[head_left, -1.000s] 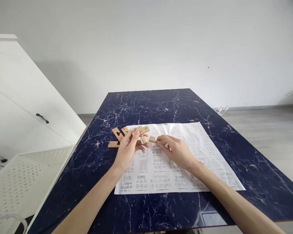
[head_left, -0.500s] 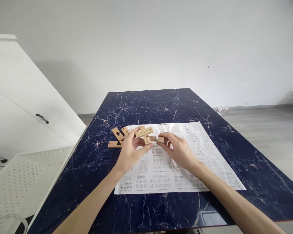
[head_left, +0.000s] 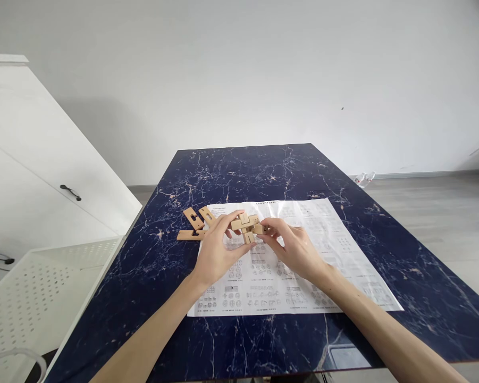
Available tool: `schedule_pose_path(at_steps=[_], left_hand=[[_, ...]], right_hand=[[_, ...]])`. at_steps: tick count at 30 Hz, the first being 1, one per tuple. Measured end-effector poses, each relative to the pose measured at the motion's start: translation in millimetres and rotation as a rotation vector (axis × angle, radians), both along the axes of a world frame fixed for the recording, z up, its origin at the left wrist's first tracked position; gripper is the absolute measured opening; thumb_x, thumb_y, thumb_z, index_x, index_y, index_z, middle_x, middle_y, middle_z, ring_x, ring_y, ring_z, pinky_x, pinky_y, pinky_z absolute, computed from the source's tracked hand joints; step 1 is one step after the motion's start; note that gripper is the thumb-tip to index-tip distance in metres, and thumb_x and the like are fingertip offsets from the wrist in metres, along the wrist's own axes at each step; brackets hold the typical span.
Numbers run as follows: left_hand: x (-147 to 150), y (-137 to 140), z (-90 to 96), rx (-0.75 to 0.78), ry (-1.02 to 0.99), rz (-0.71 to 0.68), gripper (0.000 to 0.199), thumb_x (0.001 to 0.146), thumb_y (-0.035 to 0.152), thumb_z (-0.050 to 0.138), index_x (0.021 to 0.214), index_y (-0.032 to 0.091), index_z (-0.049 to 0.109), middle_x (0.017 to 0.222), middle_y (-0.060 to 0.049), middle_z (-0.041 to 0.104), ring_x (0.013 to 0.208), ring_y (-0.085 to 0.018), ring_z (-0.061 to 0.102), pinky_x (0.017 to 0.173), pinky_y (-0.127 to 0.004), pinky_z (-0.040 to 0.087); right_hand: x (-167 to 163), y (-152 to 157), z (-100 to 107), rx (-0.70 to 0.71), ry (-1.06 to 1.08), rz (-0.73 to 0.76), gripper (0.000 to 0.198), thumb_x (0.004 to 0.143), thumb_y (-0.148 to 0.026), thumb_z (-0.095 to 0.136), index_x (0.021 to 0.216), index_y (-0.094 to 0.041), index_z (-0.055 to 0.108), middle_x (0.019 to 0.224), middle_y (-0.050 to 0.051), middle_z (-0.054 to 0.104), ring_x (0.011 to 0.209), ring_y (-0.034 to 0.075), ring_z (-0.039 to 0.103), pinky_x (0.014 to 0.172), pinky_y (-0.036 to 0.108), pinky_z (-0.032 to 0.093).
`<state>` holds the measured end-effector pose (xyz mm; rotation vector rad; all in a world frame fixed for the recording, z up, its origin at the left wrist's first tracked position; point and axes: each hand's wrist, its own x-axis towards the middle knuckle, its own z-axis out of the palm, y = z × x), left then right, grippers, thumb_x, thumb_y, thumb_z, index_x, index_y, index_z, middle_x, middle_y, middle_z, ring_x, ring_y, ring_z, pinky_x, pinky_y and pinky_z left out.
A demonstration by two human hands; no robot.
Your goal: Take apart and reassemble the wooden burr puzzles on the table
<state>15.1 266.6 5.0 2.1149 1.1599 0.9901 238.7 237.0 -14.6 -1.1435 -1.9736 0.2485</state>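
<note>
Several notched wooden puzzle pieces (head_left: 245,223) are interlocked above the printed sheet. My left hand (head_left: 219,247) is closed around their left side, with the thumb at the bottom and fingers at the top. Between the thumb and fingertips of my right hand (head_left: 293,247) is another wooden puzzle piece (head_left: 260,229), its inner end against the interlocked pieces; its outer end is partly hidden by the fingers. Left of the hands, loose flat wooden pieces with cut-outs lie: one slotted piece (head_left: 192,217), a second piece (head_left: 206,214) and a long notched piece (head_left: 189,235).
A large paper sheet (head_left: 343,276) printed with small diagrams lies on the dark blue marbled table (head_left: 239,170). White cabinet doors (head_left: 43,159) and a perforated white surface (head_left: 27,292) are at the left. A clear plastic item (head_left: 364,180) rests on the floor by the wall.
My right hand's piece has moved left against the pieces in my left hand, closing the gap between them. The left hand has shifted slightly right and turned its pieces.
</note>
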Motion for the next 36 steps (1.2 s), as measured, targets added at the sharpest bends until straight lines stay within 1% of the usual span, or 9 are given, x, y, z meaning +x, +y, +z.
schedule_pose_path(at_steps=[3,8,10,13,17,23,29,33,36], left_hand=[[-0.5,-0.4,-0.5,0.034,0.033,0.005,0.069,0.087,0.051,0.082,0.148,0.037,0.052,0.13,-0.007,0.067,0.098,-0.025,0.065,0.086,-0.04,0.056],[-0.9,-1.2,-1.8,0.116,0.063,-0.019,0.064,0.091,0.033,0.08,0.147,0.038,0.052,0.133,-0.006,0.067,0.113,-0.029,0.066,0.098,-0.044,0.054],[-0.6,-1.8,-2.2,0.121,0.064,-0.016,0.063,0.09,0.031,0.08,0.146,0.037,0.052,0.134,-0.006,0.067,0.115,-0.03,0.066,0.098,-0.044,0.054],[-0.6,-2.3,-2.7,0.114,0.074,-0.03,0.063,0.091,0.028,0.079,0.147,0.035,0.052,0.131,-0.006,0.068,0.108,-0.028,0.068,0.095,-0.043,0.055],[-1.4,-2.0,-3.2,0.103,0.079,-0.069,0.064,0.091,0.025,0.077,0.148,0.035,0.05,0.123,-0.004,0.068,0.098,-0.024,0.068,0.093,-0.04,0.056],[-1.1,-3.3,-3.0,0.097,0.077,-0.055,0.064,0.089,0.022,0.078,0.147,0.035,0.052,0.114,-0.003,0.068,0.082,-0.019,0.063,0.087,-0.038,0.055],[0.3,-3.9,-0.5,0.063,0.077,-0.037,0.061,0.087,0.023,0.08,0.143,0.03,0.055,0.105,-0.001,0.069,0.077,-0.018,0.063,0.085,-0.037,0.056],[1.2,-3.4,-0.1,0.027,0.093,-0.027,0.064,0.086,0.025,0.082,0.144,0.028,0.055,0.101,0.0,0.069,0.077,-0.017,0.063,0.086,-0.037,0.058],[0.7,-2.5,1.5,0.006,0.1,-0.023,0.063,0.086,0.027,0.082,0.143,0.026,0.056,0.096,0.0,0.07,0.079,-0.018,0.065,0.085,-0.037,0.058]], right_hand=[[0.2,0.2,-2.1,0.038,-0.012,0.009,0.022,0.112,-0.037,0.048,0.127,-0.024,0.059,0.101,0.008,0.08,0.079,0.021,0.079,0.064,0.032,0.061],[-0.9,0.2,-5.8,0.077,-0.026,-0.037,0.022,0.112,-0.037,0.05,0.123,-0.024,0.064,0.094,0.007,0.081,0.075,0.021,0.078,0.062,0.03,0.059],[-1.6,0.1,-6.7,0.075,-0.035,-0.048,0.023,0.112,-0.037,0.05,0.122,-0.024,0.065,0.093,0.007,0.081,0.075,0.021,0.078,0.06,0.03,0.058],[-2.7,-0.3,-7.2,0.068,-0.036,-0.043,0.023,0.111,-0.037,0.05,0.121,-0.025,0.067,0.094,0.007,0.081,0.075,0.021,0.078,0.059,0.03,0.057],[-4.6,-1.5,-7.9,0.077,0.013,-0.045,0.022,0.111,-0.034,0.051,0.123,-0.024,0.066,0.102,0.007,0.082,0.073,0.019,0.077,0.06,0.029,0.057],[-6.4,-1.0,-9.2,0.082,-0.021,-0.069,0.021,0.111,-0.032,0.051,0.119,-0.024,0.068,0.097,0.007,0.082,0.071,0.019,0.076,0.06,0.03,0.055],[-7.4,-0.5,-8.7,0.074,0.008,-0.071,0.022,0.111,-0.033,0.052,0.121,-0.024,0.069,0.104,0.007,0.082,0.077,0.019,0.078,0.064,0.029,0.059],[-7.4,0.2,-10.0,0.145,-0.038,-0.079,0.022,0.111,-0.029,0.051,0.121,-0.022,0.069,0.1,0.007,0.083,0.074,0.017,0.078,0.058,0.025,0.056],[-6.6,0.4,-10.0,0.125,-0.024,-0.074,0.022,0.111,-0.03,0.051,0.121,-0.023,0.069,0.104,0.007,0.083,0.075,0.018,0.078,0.058,0.025,0.057]])
